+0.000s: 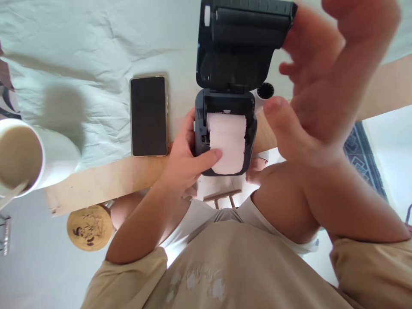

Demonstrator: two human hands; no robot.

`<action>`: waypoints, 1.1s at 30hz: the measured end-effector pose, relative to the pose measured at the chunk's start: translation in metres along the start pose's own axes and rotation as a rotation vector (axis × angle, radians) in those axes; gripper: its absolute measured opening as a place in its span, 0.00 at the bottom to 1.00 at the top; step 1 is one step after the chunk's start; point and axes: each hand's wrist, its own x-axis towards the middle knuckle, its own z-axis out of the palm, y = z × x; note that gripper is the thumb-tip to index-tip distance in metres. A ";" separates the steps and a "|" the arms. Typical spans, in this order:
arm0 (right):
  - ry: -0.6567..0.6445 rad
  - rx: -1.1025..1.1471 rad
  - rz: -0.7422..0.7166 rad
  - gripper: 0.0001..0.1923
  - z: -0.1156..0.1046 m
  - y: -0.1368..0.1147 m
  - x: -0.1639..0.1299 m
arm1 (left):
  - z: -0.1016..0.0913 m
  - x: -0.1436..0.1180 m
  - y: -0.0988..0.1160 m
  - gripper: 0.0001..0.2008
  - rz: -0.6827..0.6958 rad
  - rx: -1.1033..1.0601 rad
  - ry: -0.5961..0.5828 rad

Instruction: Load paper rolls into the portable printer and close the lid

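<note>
A small dark label printer [201, 128] sits at the near edge of the table with its lid [238, 47] swung up and open. A white paper roll [227, 137] lies in its bay, a strip of paper hanging over the front. My left hand [185, 161] grips the printer's left side, thumb pressed on the paper. My right hand [317, 81] is raised close to the camera beside the lid's right edge, fingers spread and holding nothing.
A black phone [148, 116] lies face up left of the printer on a white cloth [80, 51]. A white mug [22, 159] with beige drink stands far left. A small round white object [265, 91] sits behind the printer. A round wooden stool [90, 227] stands below the table edge.
</note>
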 end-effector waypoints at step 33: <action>-0.159 -0.228 -0.255 0.18 0.008 -0.001 -0.009 | -0.003 0.011 -0.014 0.22 0.135 -0.104 -0.067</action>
